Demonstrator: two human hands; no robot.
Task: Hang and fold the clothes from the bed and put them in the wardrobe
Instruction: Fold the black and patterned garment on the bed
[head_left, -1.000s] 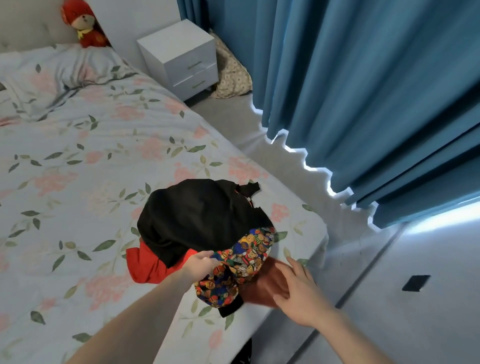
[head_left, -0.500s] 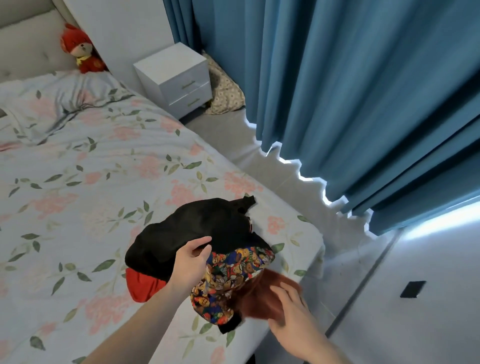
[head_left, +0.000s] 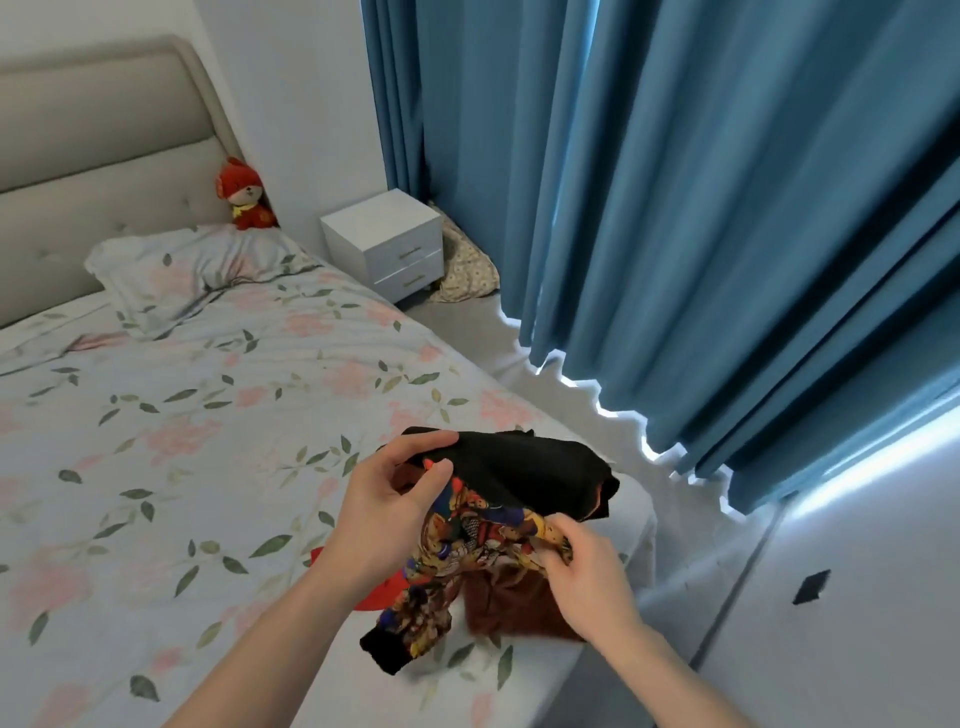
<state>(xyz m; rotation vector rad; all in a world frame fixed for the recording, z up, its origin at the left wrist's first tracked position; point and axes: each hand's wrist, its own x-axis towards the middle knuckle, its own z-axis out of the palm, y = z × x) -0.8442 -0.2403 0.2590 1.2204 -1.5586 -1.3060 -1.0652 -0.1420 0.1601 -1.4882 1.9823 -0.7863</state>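
Since the earlier frames the pile has come up off the bed: both hands, which were reaching into it, are closed on cloth, and the view has tilted up to take in the headboard.

Left hand grips the edge of the black garment, thumb on top and fingers curled under. Right hand pinches the patterned garment, multicoloured with black cuffs, which hangs between the hands. A rust-brown garment sags below onto the bed's near corner; a red garment lies on the sheet under the left wrist.

Surface: bed with pale sheet printed in pink flowers and green leaves, matching pillow at the head. Grey padded headboard, red plush toy in the corner beside it.

Room: white two-drawer nightstand next to the bed, a patterned cushion on the floor just beyond it. Blue curtains hang to the grey floor, daylight showing under the hem. Small dark patch on the floor at right.

No legible writing or labels.
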